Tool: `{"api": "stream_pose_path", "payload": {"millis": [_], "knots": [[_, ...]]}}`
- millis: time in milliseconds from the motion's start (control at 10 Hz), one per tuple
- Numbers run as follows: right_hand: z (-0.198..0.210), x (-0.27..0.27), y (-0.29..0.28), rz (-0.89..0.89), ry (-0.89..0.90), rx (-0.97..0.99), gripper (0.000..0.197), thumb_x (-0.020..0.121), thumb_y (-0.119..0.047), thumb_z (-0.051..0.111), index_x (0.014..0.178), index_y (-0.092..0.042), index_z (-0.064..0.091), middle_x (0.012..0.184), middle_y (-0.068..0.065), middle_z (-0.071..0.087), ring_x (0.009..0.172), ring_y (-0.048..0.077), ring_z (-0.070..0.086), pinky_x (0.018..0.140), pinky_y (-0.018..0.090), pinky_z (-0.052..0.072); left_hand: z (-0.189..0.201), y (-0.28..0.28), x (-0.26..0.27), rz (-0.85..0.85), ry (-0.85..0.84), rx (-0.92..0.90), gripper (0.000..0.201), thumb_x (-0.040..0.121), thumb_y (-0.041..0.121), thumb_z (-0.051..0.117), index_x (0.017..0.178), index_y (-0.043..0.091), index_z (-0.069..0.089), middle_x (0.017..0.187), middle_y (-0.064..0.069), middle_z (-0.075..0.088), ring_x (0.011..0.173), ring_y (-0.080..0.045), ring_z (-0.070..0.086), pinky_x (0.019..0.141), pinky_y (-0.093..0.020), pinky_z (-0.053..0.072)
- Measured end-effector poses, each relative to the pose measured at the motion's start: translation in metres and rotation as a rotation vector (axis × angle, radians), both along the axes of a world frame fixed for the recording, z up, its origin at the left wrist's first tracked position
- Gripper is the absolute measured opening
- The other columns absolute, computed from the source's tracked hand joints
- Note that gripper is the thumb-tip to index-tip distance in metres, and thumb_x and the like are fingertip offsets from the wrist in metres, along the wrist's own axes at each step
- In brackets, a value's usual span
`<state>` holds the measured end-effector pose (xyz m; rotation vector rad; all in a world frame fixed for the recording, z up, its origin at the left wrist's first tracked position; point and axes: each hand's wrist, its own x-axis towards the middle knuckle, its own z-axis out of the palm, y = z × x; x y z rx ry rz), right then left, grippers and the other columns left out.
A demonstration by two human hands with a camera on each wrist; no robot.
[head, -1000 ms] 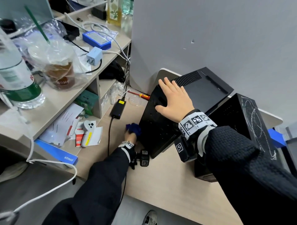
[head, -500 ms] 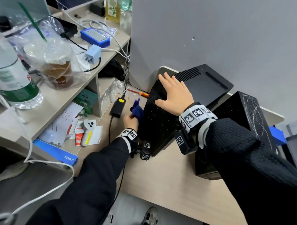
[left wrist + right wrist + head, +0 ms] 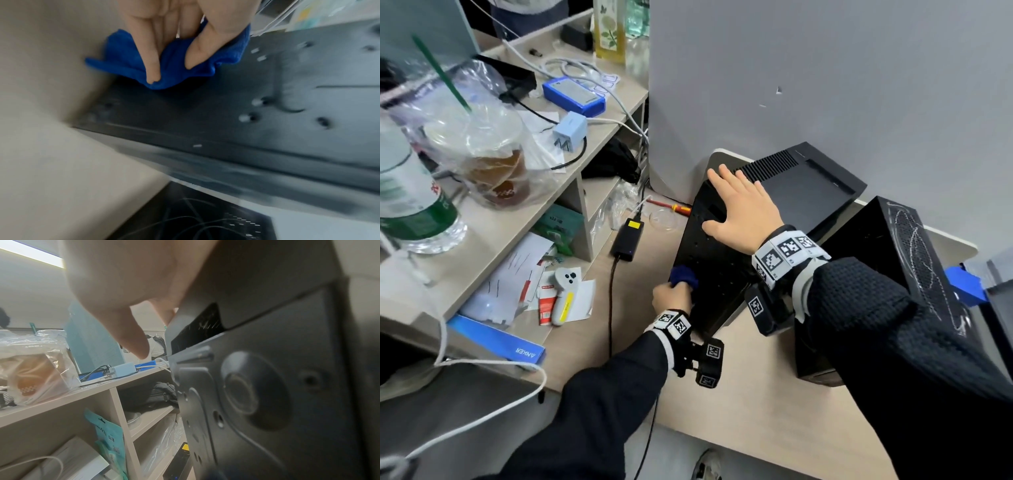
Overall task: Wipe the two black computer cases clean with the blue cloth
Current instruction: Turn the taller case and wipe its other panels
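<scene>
A black computer case (image 3: 808, 186) stands tilted on the desk against the grey partition. My right hand (image 3: 743, 209) lies flat on its upper left edge with straight, spread fingers. My left hand (image 3: 671, 296) grips the bunched blue cloth (image 3: 684, 275) and presses it against the case's left side panel (image 3: 226, 113), near its lower front corner. In the left wrist view the fingers (image 3: 152, 61) pinch the blue cloth (image 3: 174, 68) against the dark panel. The second black case (image 3: 887, 267) stands to the right, mostly behind my right forearm.
A black power adapter (image 3: 628, 240) with its cable and a red screwdriver (image 3: 671, 205) lie on the desk left of the case. A shelf unit (image 3: 571, 161) at the left holds a bagged drink, a bottle, chargers and papers. The desk's front edge runs close below my arms.
The left hand with the cloth went up the case's side panel half a second ago and has come back down toward the front lower corner. The right hand stays flat on the case.
</scene>
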<state>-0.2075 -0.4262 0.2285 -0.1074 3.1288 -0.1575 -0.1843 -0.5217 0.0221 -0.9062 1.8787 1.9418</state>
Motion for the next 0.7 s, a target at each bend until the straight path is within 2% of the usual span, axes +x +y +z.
{"api": "stream_pose_path", "payload": {"millis": [100,200,300,400,500,600,700], "knots": [[0.0,0.0,0.0,0.0,0.008,-0.008,0.087,0.08,-0.042,0.057,0.154,-0.027,0.013,0.162,-0.003,0.007,0.149,0.021,0.004,0.12,0.044,0.005,0.023,-0.004,-0.009,0.026,0.176,-0.06,0.017,0.066,0.022,0.057,0.066,0.011,0.07,0.064,-0.013,0.067,0.071,-0.036,0.066,0.067,-0.046,0.057],[-0.001,0.0,0.001,0.0,0.007,-0.008,0.087,0.081,-0.042,0.056,0.154,-0.027,0.012,0.162,-0.003,0.006,0.149,0.021,0.003,0.121,0.044,0.005,0.001,0.0,0.014,-0.009,0.047,-0.101,0.023,0.073,0.018,0.06,0.084,0.003,0.074,0.078,-0.021,0.07,0.076,-0.036,0.067,0.069,-0.04,0.055],[-0.003,0.001,0.002,0.002,0.0,-0.005,0.087,0.081,-0.042,0.056,0.154,-0.028,0.011,0.162,-0.003,0.005,0.149,0.02,0.002,0.121,0.043,0.004,-0.026,0.024,0.061,0.006,-0.113,0.037,0.013,0.075,-0.001,0.058,0.072,0.009,0.065,0.058,-0.011,0.059,0.041,-0.017,0.058,0.048,-0.027,0.047],[-0.004,0.002,0.002,0.003,0.011,-0.01,0.086,0.081,-0.041,0.056,0.154,-0.027,0.011,0.162,-0.003,0.006,0.149,0.02,0.002,0.121,0.043,0.004,-0.055,0.043,0.08,0.092,-0.039,0.192,0.031,0.071,-0.01,0.049,0.078,0.017,0.062,0.063,-0.006,0.058,0.049,-0.025,0.052,0.06,-0.034,0.043],[-0.003,0.003,0.002,0.004,0.018,-0.01,0.086,0.081,-0.04,0.056,0.154,-0.027,0.012,0.162,-0.002,0.006,0.149,0.021,0.003,0.121,0.043,0.005,-0.04,0.039,0.073,0.139,-0.104,0.279,0.034,0.076,-0.014,0.044,0.082,0.016,0.059,0.059,-0.008,0.056,0.056,-0.026,0.049,0.049,-0.027,0.04],[-0.001,0.0,0.001,0.003,0.012,-0.014,0.086,0.081,-0.04,0.056,0.154,-0.027,0.012,0.162,-0.003,0.006,0.149,0.021,0.003,0.121,0.044,0.005,-0.011,0.023,0.058,0.114,-0.273,0.319,0.013,0.078,-0.007,0.051,0.083,0.003,0.058,0.051,-0.013,0.06,0.049,-0.027,0.055,0.036,-0.024,0.043],[0.0,-0.001,0.001,-0.001,0.007,-0.016,0.085,0.081,-0.041,0.055,0.154,-0.028,0.013,0.162,-0.003,0.007,0.149,0.021,0.003,0.121,0.044,0.005,0.018,0.014,0.037,0.049,-0.19,0.318,0.023,0.073,0.0,0.061,0.094,-0.009,0.064,0.074,-0.018,0.063,0.062,-0.032,0.062,0.047,-0.036,0.054]]}}
